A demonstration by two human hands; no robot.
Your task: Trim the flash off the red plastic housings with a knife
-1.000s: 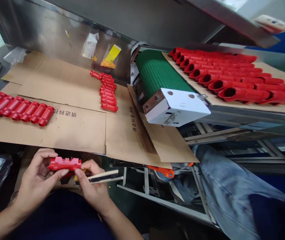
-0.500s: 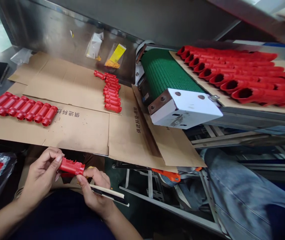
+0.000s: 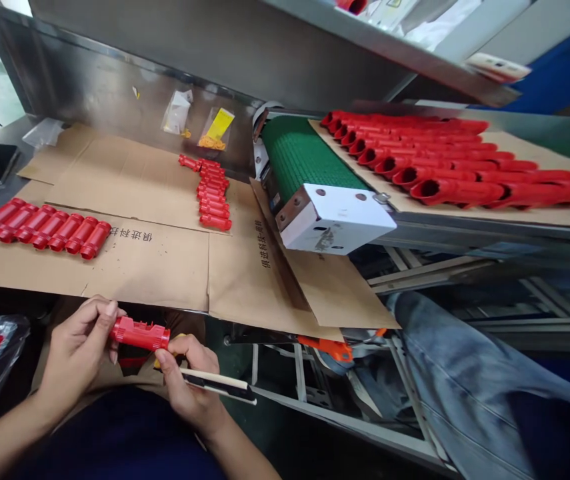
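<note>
My left hand point(image 3: 77, 347) is closed on the left end of a red plastic tube point(image 3: 139, 332) with small ribs and prongs along its upper side. The tube lies nearly level in front of the table edge. My right hand point(image 3: 195, 377) touches the tube's right end with thumb and fingertip. Held in that same hand is a slim black-and-cream tool point(image 3: 225, 385), its back end sticking out to the right. A bit of yellow shows by the right fingertips; the tool's working tip is hidden.
On the cardboard point(image 3: 175, 273) lie a row of red tubes point(image 3: 47, 227) and a stack of smaller red pieces point(image 3: 213, 193). A green conveyor belt point(image 3: 309, 153) stands right, beside rows of red parts point(image 3: 455, 190). A lined bin point(image 3: 12, 340) sits left, and a person's jeans-clad leg point(image 3: 445, 373) right.
The view has shifted, so table and conveyor sit further left. The red tube has turned slightly between my hands. Both hands keep their hold.
</note>
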